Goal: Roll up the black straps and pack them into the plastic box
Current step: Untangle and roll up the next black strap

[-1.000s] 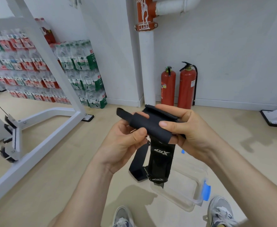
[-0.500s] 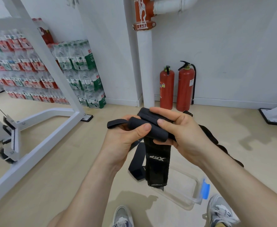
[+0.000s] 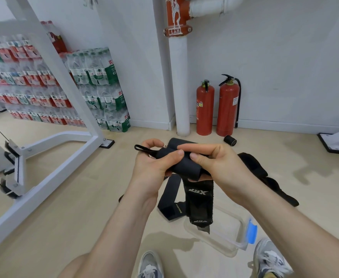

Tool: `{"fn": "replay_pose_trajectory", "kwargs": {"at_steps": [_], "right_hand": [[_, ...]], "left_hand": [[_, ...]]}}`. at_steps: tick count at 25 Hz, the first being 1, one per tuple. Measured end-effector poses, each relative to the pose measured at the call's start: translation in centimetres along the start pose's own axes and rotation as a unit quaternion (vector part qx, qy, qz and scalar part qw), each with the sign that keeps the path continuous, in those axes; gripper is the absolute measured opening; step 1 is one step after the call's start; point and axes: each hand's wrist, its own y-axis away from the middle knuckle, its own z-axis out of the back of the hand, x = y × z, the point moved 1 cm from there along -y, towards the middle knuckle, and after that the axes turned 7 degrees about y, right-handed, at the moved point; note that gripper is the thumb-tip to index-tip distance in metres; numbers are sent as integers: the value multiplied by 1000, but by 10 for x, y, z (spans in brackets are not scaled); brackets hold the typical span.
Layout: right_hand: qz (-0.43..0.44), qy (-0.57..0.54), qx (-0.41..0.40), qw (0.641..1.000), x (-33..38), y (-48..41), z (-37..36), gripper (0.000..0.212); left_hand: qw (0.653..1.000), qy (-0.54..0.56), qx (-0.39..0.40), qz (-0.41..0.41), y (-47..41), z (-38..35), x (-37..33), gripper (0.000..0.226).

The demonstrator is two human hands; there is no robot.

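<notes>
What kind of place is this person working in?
Probably a gym, perhaps its storage corner. A white steel frame with a cable looks like an exercise machine, packs of bottled water are stacked against the wall, and the black straps held up look like weightlifting wraps.

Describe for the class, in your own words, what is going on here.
A person is rolling a black strap with both hands: the left hand and right hand grip the rolled part, while its printed tail hangs unrolled over a clear plastic box on the floor. The box looks empty. More black straps lie on the floor nearby.
</notes>
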Motion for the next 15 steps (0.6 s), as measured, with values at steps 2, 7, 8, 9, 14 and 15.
{"fn": "replay_pose_trajectory", "kwargs": {"at_steps": [2,7,8,9,14,15], "right_hand": [[-8,-30,23,999,0,1,-2,27],[-19,-78,29,996,0,2,-3,24],[-30,-103,20,994,1,1,-1,24],[-46,-135,15,990,5,2,1,24],[-82,-204,20,975,12,4,1,23],[-80,-197,20,977,13,5,0,24]], "left_hand": [[1000,12,-7,-2,2,-2,1,33],[999,-21,39,3,3,1,3,22],[996,-19,91,6,2,4,0,16],[988,-11,155,12,2,8,-4,18],[974,-20,223,-23,-1,14,-6,44],[977,-23,208,-35,-1,11,-4,42]]}}
